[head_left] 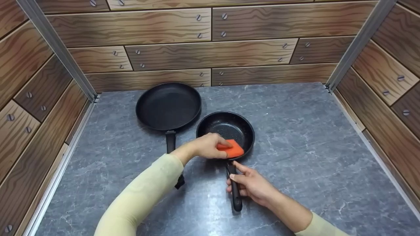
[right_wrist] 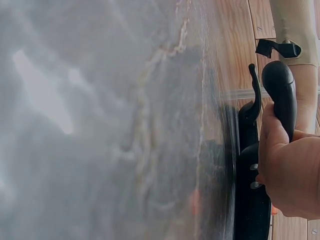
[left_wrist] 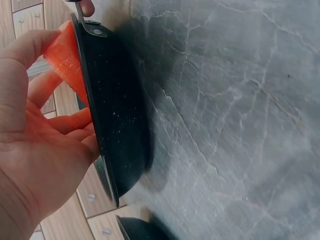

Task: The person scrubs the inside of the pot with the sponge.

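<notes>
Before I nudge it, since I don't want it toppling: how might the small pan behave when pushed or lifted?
The small pan would probably slide rather than tip: it looks broad and low, the tabletop glossy. Lifted by its handle, it may dip forward: the bowl lies beyond the right hand.

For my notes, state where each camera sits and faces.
On head: looks forward and down at the small round black pan; left hand, right hand, cream sleeves show.
On left wrist: faces the rectangular orange sponge; left hand shows.
On right wrist: faces the black pan handle; right hand, left forearm show.
All share the pan.
</notes>
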### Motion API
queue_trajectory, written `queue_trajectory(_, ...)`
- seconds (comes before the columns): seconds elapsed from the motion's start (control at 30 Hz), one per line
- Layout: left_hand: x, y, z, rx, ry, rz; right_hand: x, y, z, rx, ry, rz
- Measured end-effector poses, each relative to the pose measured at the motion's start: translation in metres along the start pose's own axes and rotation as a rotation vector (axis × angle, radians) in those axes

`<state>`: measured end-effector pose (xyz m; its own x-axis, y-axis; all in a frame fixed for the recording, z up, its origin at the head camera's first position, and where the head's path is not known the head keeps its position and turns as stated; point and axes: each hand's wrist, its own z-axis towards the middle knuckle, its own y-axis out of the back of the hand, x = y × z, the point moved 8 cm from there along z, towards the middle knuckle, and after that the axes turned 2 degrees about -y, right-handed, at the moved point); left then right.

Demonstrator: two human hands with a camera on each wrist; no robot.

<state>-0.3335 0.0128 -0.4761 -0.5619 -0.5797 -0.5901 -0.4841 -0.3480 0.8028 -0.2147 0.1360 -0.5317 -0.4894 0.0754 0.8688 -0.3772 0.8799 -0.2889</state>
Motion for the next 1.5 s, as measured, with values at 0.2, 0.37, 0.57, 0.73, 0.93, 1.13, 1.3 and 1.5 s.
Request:
queue_trajectory(0.2, -0.003, -0.003, 0.009, -0.02, -0.009, -0.017, 0.0, 0.0, 0.001, 0.009, -0.002, 0.007)
queue_trajectory(0.37, -0.005, -0.006, 0.019, -0.033, -0.018, -0.033, -0.001, 0.0, 0.001, 0.006, -0.005, 0.01)
queue_trajectory(0.57, -0.005, -0.009, 0.031, -0.05, -0.037, -0.009, -0.002, 0.001, 0.001, -0.009, -0.008, 0.005)
queue_trajectory(0.73, -0.003, -0.011, 0.039, -0.051, -0.037, -0.008, -0.002, 0.001, 0.001, -0.007, -0.011, 0.011)
queue_trajectory(0.93, -0.001, -0.011, 0.046, -0.07, -0.05, -0.042, -0.002, 0.001, 0.002, -0.001, -0.017, 0.012)
queue_trajectory(1.13, -0.003, -0.009, 0.05, -0.113, -0.04, -0.018, -0.001, 0.002, 0.002, -0.003, -0.021, 0.016)
queue_trajectory(1.3, -0.005, -0.009, 0.053, -0.157, 0.002, -0.002, -0.001, 0.001, 0.001, -0.001, -0.018, 0.015)
queue_trajectory(1.5, -0.008, -0.007, 0.058, -0.226, 0.038, 0.033, -0.001, 0.0, 0.0, -0.002, -0.014, -0.005)
